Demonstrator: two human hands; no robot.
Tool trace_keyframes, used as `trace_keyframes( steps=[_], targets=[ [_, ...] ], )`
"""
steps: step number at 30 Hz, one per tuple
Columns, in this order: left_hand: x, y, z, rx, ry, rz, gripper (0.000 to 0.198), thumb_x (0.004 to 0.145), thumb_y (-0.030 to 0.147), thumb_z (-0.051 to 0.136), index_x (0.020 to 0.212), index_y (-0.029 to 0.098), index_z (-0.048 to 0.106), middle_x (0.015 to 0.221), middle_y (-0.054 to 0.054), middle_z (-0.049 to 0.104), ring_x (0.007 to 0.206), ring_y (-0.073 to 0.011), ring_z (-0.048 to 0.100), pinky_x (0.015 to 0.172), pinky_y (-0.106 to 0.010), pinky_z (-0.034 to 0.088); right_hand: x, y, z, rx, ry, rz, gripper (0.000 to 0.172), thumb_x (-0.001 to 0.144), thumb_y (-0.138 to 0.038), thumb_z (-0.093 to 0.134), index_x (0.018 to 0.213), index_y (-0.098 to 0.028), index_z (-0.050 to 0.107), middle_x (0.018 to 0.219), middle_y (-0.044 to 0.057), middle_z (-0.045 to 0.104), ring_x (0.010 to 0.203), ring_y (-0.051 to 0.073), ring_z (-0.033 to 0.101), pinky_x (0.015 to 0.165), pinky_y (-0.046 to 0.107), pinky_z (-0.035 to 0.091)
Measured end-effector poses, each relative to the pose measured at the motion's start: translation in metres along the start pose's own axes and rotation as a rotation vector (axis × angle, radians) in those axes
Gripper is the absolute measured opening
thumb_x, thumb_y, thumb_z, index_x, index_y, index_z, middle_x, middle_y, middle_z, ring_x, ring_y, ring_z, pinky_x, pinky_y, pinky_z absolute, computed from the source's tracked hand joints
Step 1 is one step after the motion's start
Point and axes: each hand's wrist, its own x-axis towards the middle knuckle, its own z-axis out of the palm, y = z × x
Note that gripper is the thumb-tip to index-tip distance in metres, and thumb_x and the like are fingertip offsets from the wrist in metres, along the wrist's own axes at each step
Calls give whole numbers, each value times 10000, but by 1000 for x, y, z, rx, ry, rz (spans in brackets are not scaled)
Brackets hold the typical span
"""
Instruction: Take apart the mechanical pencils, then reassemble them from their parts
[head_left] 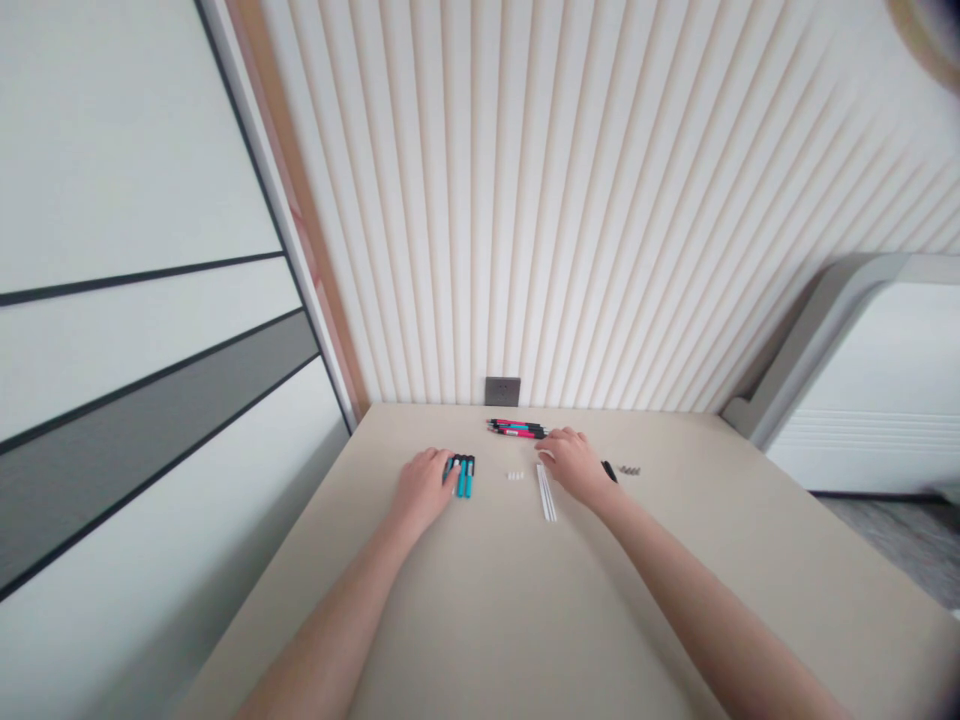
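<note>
Loosely curled, left fingers (433, 458) overlap teal barrels (469, 482), right fingers (556, 442) near white rods (547, 497), holds unclear.

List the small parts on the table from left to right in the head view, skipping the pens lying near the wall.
Teal and black pieces → small white pieces → thin white rods → black pieces → small dark-grey pieces.
</note>
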Motion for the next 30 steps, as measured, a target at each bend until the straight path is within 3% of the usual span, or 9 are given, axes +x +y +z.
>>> trace_keyframes(
  steps=[7,16,25,30],
  targets=[
    [1,1,-2,-9,40,-7,191,945,299,470,1022,208,619,1025,-82,649,1020,-234,586,881,-322,414,28,23,14,-30,-41,117,234,899,-193,550,1085,-216,689,1068,104,677,1057,244,560,856,323,344],
    [1,2,-2,-38,85,33,167,931,247,477,996,207,625,1004,-74,654,993,-230,588,873,-327,415,33,31,29,-7,-12,176,243,924,-279,527,1131,-204,630,1128,97,645,1070,235,552,840,321,343],
    [2,1,-2,-69,145,80,151,913,213,494,980,191,627,975,-76,661,960,-235,595,861,-343,437,32,38,37,7,6,117,174,927,-253,543,1041,-208,667,1051,76,683,1025,227,578,811,317,347],
    [3,1,1,-102,173,133,160,923,213,479,997,180,618,980,-80,661,962,-235,598,871,-364,453,23,35,28,14,71,45,146,937,-237,543,967,-206,682,986,77,691,1016,237,579,819,328,357]
  ],
)
